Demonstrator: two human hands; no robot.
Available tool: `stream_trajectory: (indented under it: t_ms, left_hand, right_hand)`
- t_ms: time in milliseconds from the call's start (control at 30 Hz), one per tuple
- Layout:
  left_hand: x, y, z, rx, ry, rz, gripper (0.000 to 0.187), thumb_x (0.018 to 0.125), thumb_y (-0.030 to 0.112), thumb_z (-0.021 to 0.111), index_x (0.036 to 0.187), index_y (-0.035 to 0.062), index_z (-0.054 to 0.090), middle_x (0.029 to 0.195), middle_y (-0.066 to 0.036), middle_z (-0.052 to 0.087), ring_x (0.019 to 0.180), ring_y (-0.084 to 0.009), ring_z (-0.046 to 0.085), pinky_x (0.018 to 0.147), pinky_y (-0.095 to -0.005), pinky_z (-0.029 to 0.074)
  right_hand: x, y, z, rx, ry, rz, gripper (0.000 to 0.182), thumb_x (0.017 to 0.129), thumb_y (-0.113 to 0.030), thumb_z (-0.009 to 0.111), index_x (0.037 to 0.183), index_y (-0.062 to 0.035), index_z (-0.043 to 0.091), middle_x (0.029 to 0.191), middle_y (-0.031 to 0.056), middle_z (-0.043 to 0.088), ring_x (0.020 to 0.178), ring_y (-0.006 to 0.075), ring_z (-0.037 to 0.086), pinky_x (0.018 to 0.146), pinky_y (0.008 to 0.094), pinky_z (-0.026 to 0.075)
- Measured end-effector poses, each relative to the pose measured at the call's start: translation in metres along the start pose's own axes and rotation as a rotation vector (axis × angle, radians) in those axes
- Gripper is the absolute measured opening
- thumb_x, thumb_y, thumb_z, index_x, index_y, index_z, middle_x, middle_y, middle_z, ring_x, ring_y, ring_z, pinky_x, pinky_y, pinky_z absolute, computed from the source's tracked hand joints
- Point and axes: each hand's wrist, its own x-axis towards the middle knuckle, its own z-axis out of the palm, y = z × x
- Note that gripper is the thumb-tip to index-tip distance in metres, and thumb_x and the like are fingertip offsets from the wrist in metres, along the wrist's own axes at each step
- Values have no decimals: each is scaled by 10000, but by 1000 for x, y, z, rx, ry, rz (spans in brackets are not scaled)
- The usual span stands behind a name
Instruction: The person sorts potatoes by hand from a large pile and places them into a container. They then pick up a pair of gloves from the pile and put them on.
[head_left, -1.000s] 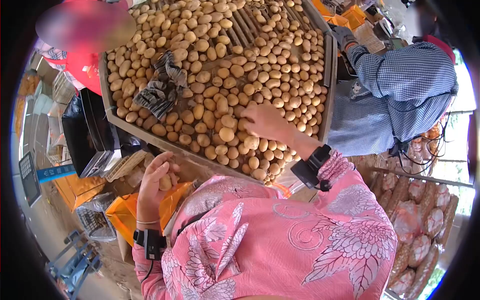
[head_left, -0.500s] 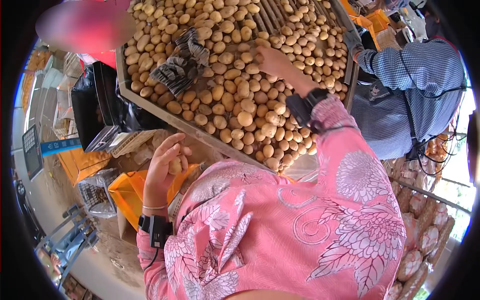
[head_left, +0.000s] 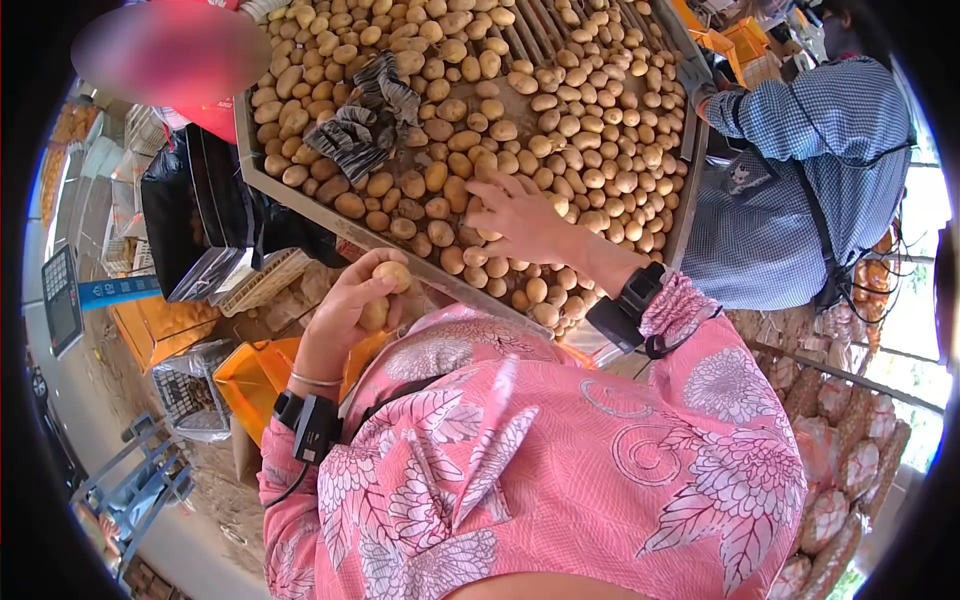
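Left hand [head_left: 340, 308] has its fingers curled round two potatoes [head_left: 395, 275], probably so neither rolls out, and the right hand [head_left: 522, 222] has its fingers spread over the pile [head_left: 592, 158].

1. The far edge of the sorting table [head_left: 300, 208] is cut off by the picture's top.
2. The left hand [head_left: 350, 310] partly hides its held potatoes [head_left: 392, 275].
3. Whether the right hand [head_left: 520, 220] grips a potato cannot be told.
4. The crumpled striped cloth [head_left: 360, 125] hides what lies beneath it.
5. Beside the table's left edge, the person in red [head_left: 215, 115] is partly blurred.
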Motion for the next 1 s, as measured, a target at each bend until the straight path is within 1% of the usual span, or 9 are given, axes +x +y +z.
stream_trajectory:
  t_ms: [133, 300, 367, 433, 467, 533, 633, 867, 1000]
  left_hand:
    - [-16, -3, -15, -18, 74, 62, 291, 786, 172, 588, 1024, 64, 461, 787, -110, 542, 498, -134, 504, 507, -228, 426]
    - [-24, -5, -20, 27, 127, 105, 290, 786, 188, 581, 1010, 52, 456, 763, -107, 528, 498, -148, 494, 510, -236, 416]
    - [-23, -5, -21, 7, 114, 115, 266, 804, 187, 564, 1003, 47, 456, 739, -96, 522, 498, -152, 499, 476, -235, 400]
    - [-24, -8, -21, -19, 111, 127, 244, 821, 185, 548, 995, 42, 455, 714, -85, 517, 498, -156, 504, 442, -234, 384]
    - [-25, -9, -20, -55, 110, 137, 257, 834, 225, 530, 996, 40, 455, 716, -82, 508, 510, -157, 505, 442, -238, 384]
    - [-25, -11, -17, -88, 112, 141, 276, 848, 264, 512, 996, 38, 455, 718, -80, 499, 522, -159, 506, 442, -241, 384]
    - [-24, -14, -11, -132, 159, 117, 289, 864, 302, 481, 990, 41, 471, 747, -83, 496, 548, -160, 508, 439, -243, 380]
    - [-35, -19, -14, -202, 195, 178, 171, 853, 138, 508, 1008, 68, 489, 953, -114, 540, 634, -164, 544, 467, -254, 442]
    - [-30, -22, -10, -235, 138, 180, 256, 875, 200, 505, 1078, 50, 462, 1007, -114, 532, 699, -167, 556, 475, -256, 451]
  right_hand:
    - [-7, 36, -6, -155, -153, 82, 519, 725, -296, 629, 1202, -174, 464, 1334, 86, 315, 1247, 337, 251, 1016, 500, 230]
    - [-1, 85, -31, -359, 5, 485, 606, 752, -158, 603, 1288, -210, 324, 1375, 154, 248, 1268, 354, 231, 1020, 507, 239]
    - [6, 84, -34, -368, 192, 502, 455, 780, -87, 553, 1210, -145, 416, 1282, 179, 352, 1233, 330, 300, 992, 479, 291]
    - [25, 55, -49, -213, 174, 444, 314, 765, -56, 531, 1077, -81, 502, 1130, 138, 469, 1127, 296, 429, 904, 426, 392]
    - [25, 53, -29, -160, 305, 181, 248, 737, -59, 529, 985, -58, 545, 1010, 88, 516, 964, 276, 538, 770, 380, 467]
    - [35, 27, -9, 78, 25, 64, 266, 717, -85, 538, 982, -66, 548, 1019, 66, 528, 885, 285, 572, 688, 368, 492]
    - [52, 17, 14, 107, -12, -35, 265, 723, -110, 545, 981, -50, 541, 1046, 94, 522, 864, 285, 580, 675, 384, 491]
    - [69, 28, 12, 18, -235, 125, 382, 697, -188, 593, 1055, -71, 531, 1006, 128, 554, 806, 299, 589, 641, 381, 490]
    - [67, 14, -8, 684, -145, 304, 314, 741, -249, 579, 978, -46, 556, 825, 99, 604, 688, 213, 593, 609, 324, 485]
